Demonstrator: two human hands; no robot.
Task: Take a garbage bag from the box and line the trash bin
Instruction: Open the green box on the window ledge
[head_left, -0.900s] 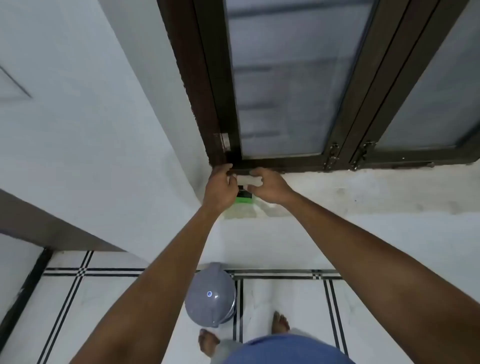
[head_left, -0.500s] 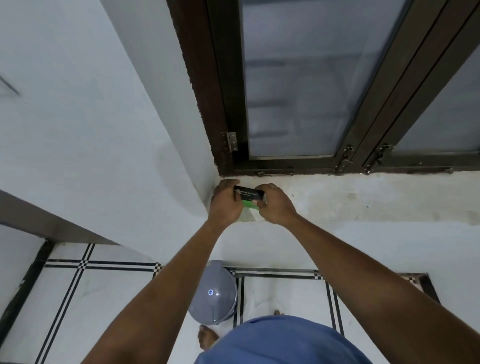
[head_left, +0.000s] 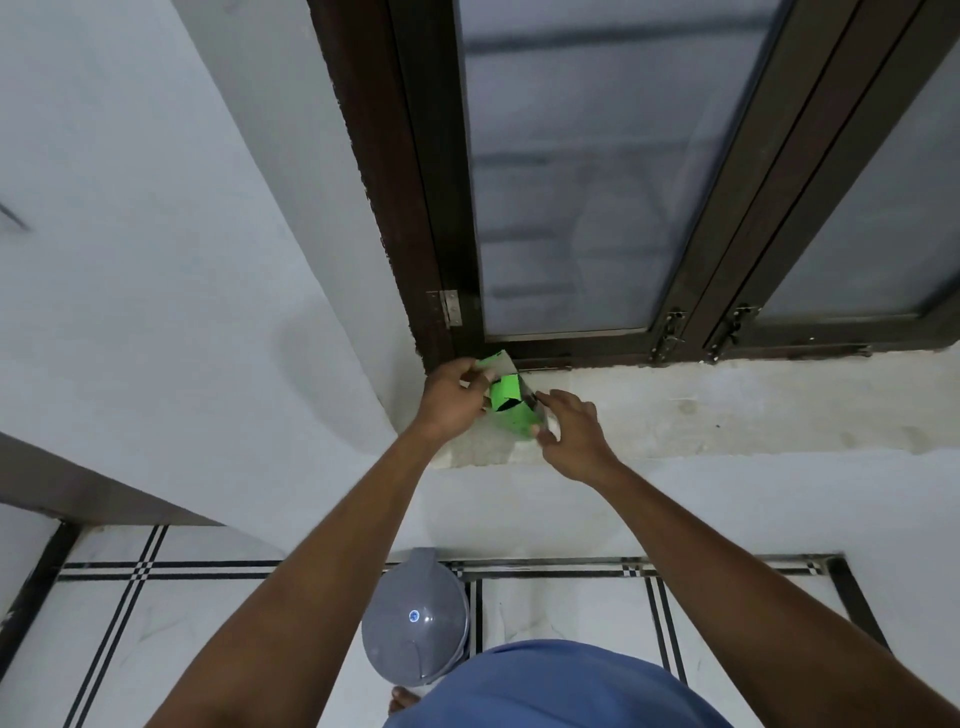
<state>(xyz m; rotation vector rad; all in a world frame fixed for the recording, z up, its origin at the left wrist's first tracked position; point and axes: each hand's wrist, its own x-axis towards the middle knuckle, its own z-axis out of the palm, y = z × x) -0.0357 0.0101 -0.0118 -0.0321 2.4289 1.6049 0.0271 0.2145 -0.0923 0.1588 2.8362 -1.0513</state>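
Window (head_left: 561, 171) fills the top of view: dark brown wood frame, frosted glass panes, small metal hinge and two latches along the bottom rail. Below it a rough, stained plaster sill (head_left: 727, 410); smooth white painted wall to the left and under it. Floor (head_left: 156, 639) is glossy white tile with thin black double-line inlay.

Trash bin (head_left: 415, 621) sits on the floor at 6 o'clock from my hands, well below them, against the wall: round, grey plastic, domed lid on, small blue dot on top. My blue shirt covers its lower right edge; toes of one foot show just beside it.

Box (head_left: 511, 402) is small, bright green cardboard, rectangular, held in the air just over the left end of the sill, tilted. Top flap is folded up at 11 o'clock, grey inside face showing; a smaller green tuck flap stands open in the middle.

Left hand (head_left: 449, 397) grips the box from its 9 o'clock side, fingers curled onto the flap end. Right hand (head_left: 574, 434) is at 3 o'clock, thumb and fingers narrowly spread, tips touching the box's right edge. Whether it's pinching a bag, can't tell: opening is blurred.
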